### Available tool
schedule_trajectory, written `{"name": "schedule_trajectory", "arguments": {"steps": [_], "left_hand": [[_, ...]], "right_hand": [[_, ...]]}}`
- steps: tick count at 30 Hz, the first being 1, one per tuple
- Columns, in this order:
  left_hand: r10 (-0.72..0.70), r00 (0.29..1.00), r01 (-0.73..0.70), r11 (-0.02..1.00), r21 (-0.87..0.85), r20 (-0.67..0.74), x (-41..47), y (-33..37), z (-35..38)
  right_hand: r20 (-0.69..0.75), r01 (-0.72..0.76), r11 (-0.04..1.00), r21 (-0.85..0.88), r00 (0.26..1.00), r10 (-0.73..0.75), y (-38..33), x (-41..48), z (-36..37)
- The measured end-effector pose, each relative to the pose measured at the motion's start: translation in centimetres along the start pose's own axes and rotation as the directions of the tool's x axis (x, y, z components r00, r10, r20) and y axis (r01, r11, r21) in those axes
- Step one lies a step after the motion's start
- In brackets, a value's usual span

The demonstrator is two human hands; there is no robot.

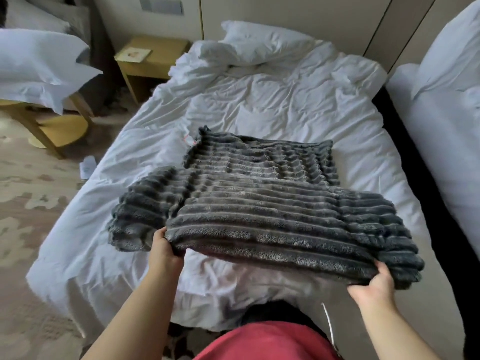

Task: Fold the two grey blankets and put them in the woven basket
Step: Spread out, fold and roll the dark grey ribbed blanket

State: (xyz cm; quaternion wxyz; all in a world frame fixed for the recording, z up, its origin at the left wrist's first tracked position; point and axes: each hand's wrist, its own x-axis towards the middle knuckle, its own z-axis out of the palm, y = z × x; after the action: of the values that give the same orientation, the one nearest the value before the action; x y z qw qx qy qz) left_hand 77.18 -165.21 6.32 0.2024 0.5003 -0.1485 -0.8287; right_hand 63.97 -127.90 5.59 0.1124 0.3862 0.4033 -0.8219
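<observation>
The grey blanket lay across the foot of the bed, its near folded edge lifted clear of the white sheet. The left hand kept a clenched grip on that edge at one corner, and the right hand pinched the other corner from below. The likeliest trouble seemed to be the layers sliding apart: the lower layer already stuck out past the left hand, so a further fold would probably come out crooked, and the thick pile looked slippery enough to escape a corner pinch. The fabric was plush, ribbed in soft horizontal ridges, heavy and floppy. No second blanket or basket was visible.
</observation>
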Motion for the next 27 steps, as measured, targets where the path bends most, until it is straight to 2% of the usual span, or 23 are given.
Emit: {"name": "schedule_trajectory", "arguments": {"steps": [3,8,10,15,23,27], "left_hand": [[0.010,1.000,-0.010,1.000,0.005,0.015,-3.8,0.2,-4.1],[-0.092,0.990,0.105,0.986,-0.128,0.110,-9.3,-0.8,-11.4],[-0.113,0.988,0.130,0.978,-0.161,0.107,-11.0,-1.4,-14.2],[-0.163,0.983,0.171,0.980,-0.099,0.081,-13.3,-2.3,-19.0],[-0.123,0.987,0.136,0.982,-0.130,0.104,-14.3,-1.0,-17.2],[-0.073,0.997,0.077,0.989,-0.124,0.035,-13.5,0.1,-13.8]], "right_hand": [[-0.025,0.025,0.999,0.023,0.999,-0.025,0.9,-3.7,-3.6],[-0.116,0.006,0.999,0.053,0.993,0.000,3.5,-9.4,-9.9],[-0.142,-0.024,0.998,0.057,0.989,0.031,4.8,-11.4,-12.1],[-0.150,-0.074,0.996,0.050,0.985,0.081,6.8,-14.7,-17.6],[-0.122,-0.003,0.996,0.090,0.992,0.014,5.8,-15.7,-16.0],[-0.111,0.031,0.992,0.124,0.994,-0.017,4.1,-14.8,-12.9]]}}
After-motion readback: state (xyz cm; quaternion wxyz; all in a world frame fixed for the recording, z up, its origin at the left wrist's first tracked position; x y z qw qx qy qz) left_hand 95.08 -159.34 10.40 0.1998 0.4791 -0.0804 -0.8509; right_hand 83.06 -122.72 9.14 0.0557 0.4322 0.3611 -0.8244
